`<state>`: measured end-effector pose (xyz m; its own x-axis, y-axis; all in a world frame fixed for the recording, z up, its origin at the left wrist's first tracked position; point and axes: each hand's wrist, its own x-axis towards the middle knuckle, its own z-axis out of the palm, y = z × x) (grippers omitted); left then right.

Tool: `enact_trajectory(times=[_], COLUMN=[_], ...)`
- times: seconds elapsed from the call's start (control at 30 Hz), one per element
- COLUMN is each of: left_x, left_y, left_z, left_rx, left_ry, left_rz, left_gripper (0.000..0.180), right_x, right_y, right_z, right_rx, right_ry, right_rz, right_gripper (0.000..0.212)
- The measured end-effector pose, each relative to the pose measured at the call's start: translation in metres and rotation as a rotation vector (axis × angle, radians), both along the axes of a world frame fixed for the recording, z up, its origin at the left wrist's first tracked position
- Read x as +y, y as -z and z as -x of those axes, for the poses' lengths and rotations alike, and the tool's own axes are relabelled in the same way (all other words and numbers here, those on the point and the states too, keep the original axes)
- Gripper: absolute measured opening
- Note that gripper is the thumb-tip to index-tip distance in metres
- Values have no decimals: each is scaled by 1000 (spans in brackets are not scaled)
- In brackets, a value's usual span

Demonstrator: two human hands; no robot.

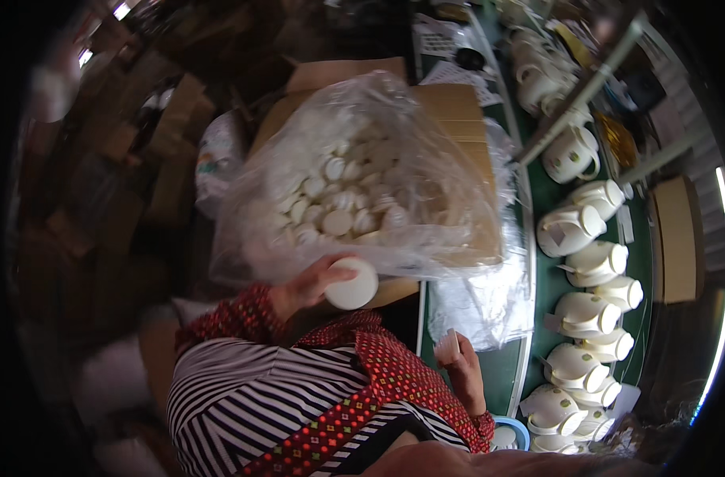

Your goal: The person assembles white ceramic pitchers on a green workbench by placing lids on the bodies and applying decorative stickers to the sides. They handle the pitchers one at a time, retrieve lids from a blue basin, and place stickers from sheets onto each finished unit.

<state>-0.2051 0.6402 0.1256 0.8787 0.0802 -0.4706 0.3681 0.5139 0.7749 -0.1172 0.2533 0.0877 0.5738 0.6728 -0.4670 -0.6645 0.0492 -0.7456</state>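
Note:
My left hand (pixel 308 286) is closed round the edge of a round white lid (pixel 352 284), its flat face turned up. The lid is just in front of a clear plastic bag (pixel 243 226) that lines a cardboard box (pixel 474 147). Many similar off-white lids (pixel 337 222) lie heaped inside the bag. Off to the right, over the edge of the green work surface, my right hand (pixel 466 378) pinches a small pale piece (pixel 447 348). Its kind is too blurred to tell.
Cream jugs (pixel 585 314) with handles lie along the green belt (pixel 541 310) at right. Flattened clear plastic (pixel 485 306) covers the surface beside the box. A blue-rimmed container (pixel 521 433) sits at lower right. A metal bar (pixel 581 91) slants over the belt. Cartons (pixel 175 119) stand at far left.

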Motion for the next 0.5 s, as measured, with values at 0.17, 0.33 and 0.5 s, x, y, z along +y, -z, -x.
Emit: enact_trajectory(times=[0.17, 0.33, 0.5], left_x=[-14, -3, 63], left_y=[22, 71, 78], left_z=[208, 329, 418], left_rx=[408, 336, 272], left_ry=[-412, -485, -505], left_rz=[180, 227, 19], left_gripper=[39, 38, 39], right_x=[78, 234, 436], right_y=[15, 6, 2], right_z=[37, 91, 185], right_rx=[2, -183, -681], right_ry=[-271, -716, -965], right_rz=[-43, -162, -297], right_gripper=[71, 77, 80])
